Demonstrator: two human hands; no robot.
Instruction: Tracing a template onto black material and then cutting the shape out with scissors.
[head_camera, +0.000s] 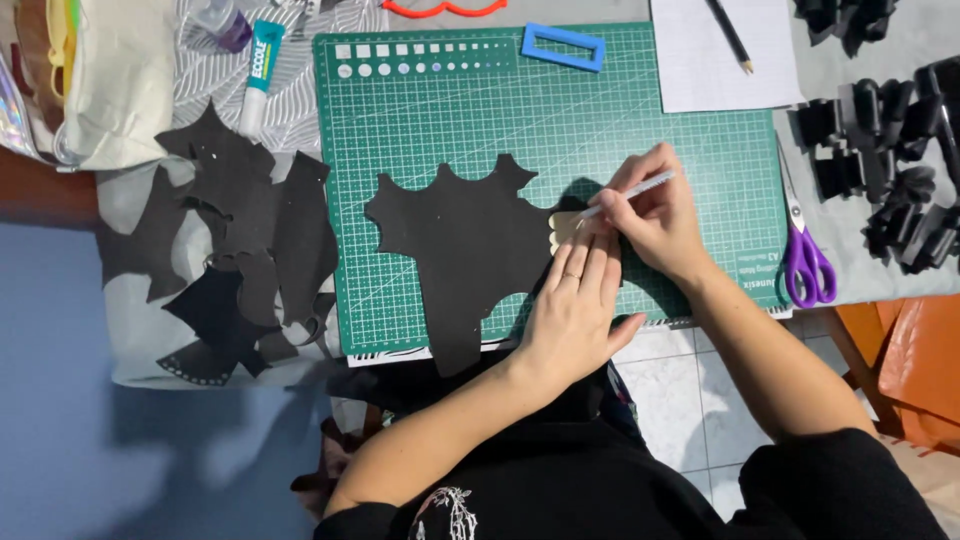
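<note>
A ragged piece of black leather (460, 240) lies on a green cutting mat (620, 120). My left hand (575, 310) lies flat on its right part, fingers pressing down a small tan template (562, 226). My right hand (655, 215) is shut on a white pen-like tool (640, 190), its tip touching the leather at the template's edge.
Black leather scraps (235, 250) are piled left of the mat beside a glue tube (260, 75). Purple-handled scissors (805, 250) and several black punch tools (890, 170) lie at the right. A blue frame (563, 47), white paper (715, 55) and pencil (732, 36) sit at the top.
</note>
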